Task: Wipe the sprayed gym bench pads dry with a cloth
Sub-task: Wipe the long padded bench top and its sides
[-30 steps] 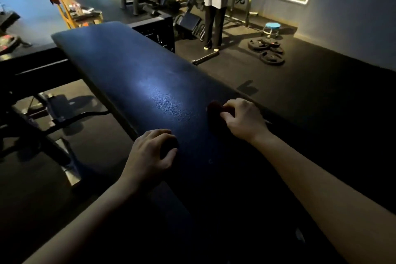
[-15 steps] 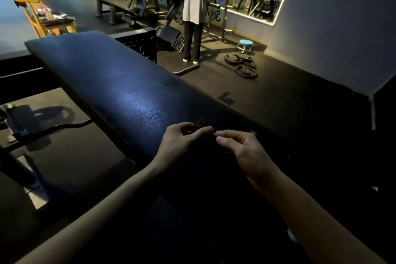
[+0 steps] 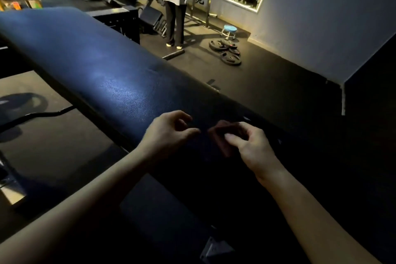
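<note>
Head view shows the right hand (image 3: 251, 149) pinching a dark red cloth (image 3: 222, 135) over the near, shadowed stretch of the bench pad (image 3: 107, 75), with the left hand (image 3: 168, 134) curled just beside it, hold unclear; I'd spread the cloth flat and wipe in long overlapping strokes.

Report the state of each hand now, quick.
Left hand: fingers curled; too dark to tell whether it holds anything.
Right hand: closed, gripping the dark red cloth.
</note>
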`<state>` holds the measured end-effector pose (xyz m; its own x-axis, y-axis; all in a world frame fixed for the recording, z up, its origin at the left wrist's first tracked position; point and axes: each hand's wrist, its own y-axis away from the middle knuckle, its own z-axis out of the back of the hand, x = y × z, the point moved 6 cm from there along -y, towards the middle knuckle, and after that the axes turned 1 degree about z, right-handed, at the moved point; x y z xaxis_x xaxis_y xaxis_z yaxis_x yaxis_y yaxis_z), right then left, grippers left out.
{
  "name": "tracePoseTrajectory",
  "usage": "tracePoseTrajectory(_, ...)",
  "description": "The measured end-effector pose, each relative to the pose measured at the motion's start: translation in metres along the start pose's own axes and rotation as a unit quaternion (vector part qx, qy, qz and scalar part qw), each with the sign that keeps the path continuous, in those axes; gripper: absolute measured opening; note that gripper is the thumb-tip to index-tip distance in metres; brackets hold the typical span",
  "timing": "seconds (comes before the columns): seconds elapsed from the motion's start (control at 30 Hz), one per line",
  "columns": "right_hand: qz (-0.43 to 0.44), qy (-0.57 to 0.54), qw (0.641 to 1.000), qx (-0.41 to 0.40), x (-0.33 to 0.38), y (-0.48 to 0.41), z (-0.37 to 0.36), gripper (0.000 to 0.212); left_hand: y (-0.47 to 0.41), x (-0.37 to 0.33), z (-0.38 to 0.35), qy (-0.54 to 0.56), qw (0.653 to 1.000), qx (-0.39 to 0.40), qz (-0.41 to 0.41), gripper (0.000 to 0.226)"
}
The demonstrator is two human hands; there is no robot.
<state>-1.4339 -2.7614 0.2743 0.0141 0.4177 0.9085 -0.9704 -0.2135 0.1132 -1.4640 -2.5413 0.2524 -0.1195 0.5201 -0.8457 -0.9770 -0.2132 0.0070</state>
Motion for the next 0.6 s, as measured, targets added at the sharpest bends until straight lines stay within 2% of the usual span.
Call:
tracePoseTrajectory(0.07, 0.024, 0.214, 0.976, -0.039, -0.007, -0.002, 0.011, 0.001, 0.008, 0.012, 0.009, -0.117, 0.990, -0.058, -0.045, 0.041)
tracePoseTrajectory(0.13, 0.035, 0.316, 0.947, -0.044, -0.012, 0.001, 0.004, 0.007, 0.021, 0.025, 0.008, -0.161, 0.982, -0.064, -0.077, 0.058)
tracePoseTrajectory(0.27, 0.099, 0.374, 0.919, -0.071, -0.004, 0.007, -0.028, 0.025, 0.039, 0.045, -0.005, -0.192, 0.975, -0.046, -0.101, 0.076)
tracePoseTrajectory(0.37, 0.110, 0.355, 0.928, -0.011, 0.000, 0.030, -0.040, 0.018, 0.041, 0.049, -0.007, -0.190, 0.974, -0.037, -0.114, 0.084)
tracePoseTrajectory(0.47, 0.137, 0.418, 0.896, 0.067, 0.002, 0.073, -0.041, 0.013, 0.042, 0.054, -0.008, -0.186, 0.975, -0.031, -0.120, 0.088)
tracePoseTrajectory(0.6, 0.159, 0.412, 0.896, 0.040, 0.006, 0.062, -0.046, 0.011, 0.041, 0.056, -0.009, -0.171, 0.976, -0.039, -0.128, 0.088)
